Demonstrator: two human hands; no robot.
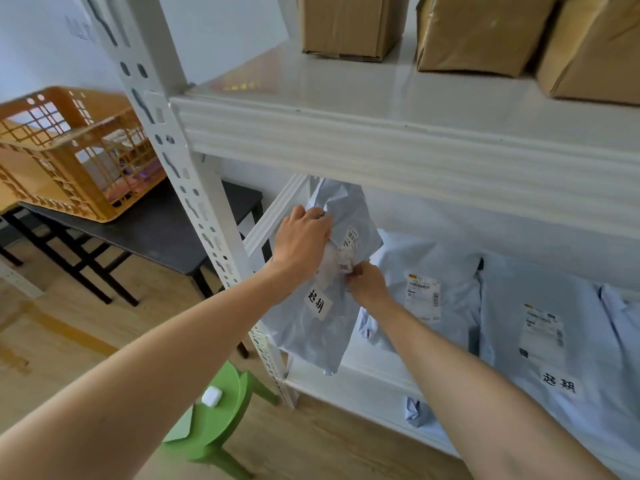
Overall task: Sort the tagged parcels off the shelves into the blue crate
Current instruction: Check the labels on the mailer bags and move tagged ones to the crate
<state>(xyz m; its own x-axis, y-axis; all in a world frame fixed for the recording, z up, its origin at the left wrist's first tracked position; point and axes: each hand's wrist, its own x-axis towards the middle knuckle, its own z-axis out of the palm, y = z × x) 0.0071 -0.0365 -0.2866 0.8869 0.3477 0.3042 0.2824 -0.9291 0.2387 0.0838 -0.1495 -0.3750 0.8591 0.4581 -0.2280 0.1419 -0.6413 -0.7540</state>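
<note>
A white metal rack (381,147) fills the view, with cardboard boxes (346,26) on the upper shelf and pale blue mailers on the lower one; an orange crate (69,150) sits on a dark bench (156,230) to the left, and no blue crate shows. The left hand (301,240) grips the top of a parcel (311,327) tipped up off the lower shelf, while the right hand (367,284) pinches it beside its printed label, likely to steady it for checking. Its handwritten tag (318,301) reads 超期, as does the tag (559,382) on a shelved mailer (540,306); the barcode labels are too small to read.
</note>
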